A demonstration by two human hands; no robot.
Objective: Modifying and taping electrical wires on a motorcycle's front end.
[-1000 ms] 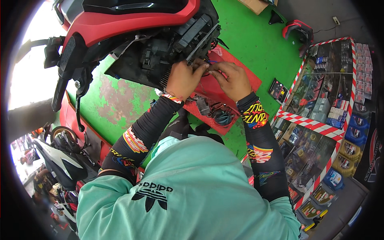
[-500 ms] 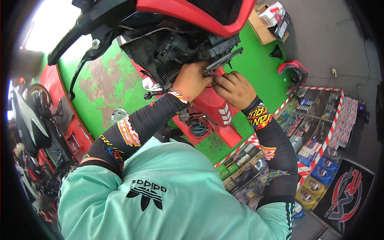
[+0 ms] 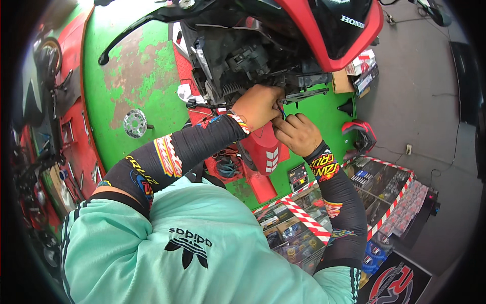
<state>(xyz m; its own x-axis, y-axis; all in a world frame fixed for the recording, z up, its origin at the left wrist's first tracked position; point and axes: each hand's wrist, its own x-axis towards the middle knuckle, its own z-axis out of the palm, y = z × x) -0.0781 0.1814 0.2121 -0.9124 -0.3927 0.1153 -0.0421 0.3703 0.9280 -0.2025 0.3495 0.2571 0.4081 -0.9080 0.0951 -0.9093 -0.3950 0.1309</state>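
My left hand (image 3: pixel 257 106) is up under the opened front of a red-and-black scooter (image 3: pixel 329 43), below a dark plastic housing (image 3: pixel 248 63), its fingers curled around thin dark wiring (image 3: pixel 281 110), partly hidden. My right hand (image 3: pixel 299 134) is just below and right of it, fingertips pinched at the same wires; exactly what they grip is too small to make out. A red body panel (image 3: pixel 260 154) with white stripes lies beneath my hands. A black brake lever (image 3: pixel 129 28) juts out at the upper left.
A silver disc (image 3: pixel 135 123) rests on the green floor at left, near a red platform (image 3: pixel 96 147) with tools and another motorbike. Cardboard boxes (image 3: pixel 343 81) and a loose red-black panel (image 3: pixel 357 133) are at right. Glass display cases (image 3: pixel 379 197) with striped edging stand at lower right.
The view has shifted, so the scooter's front sits further right and more of the left floor shows. Both hands remain together at the wiring, my right fingers slightly more curled.
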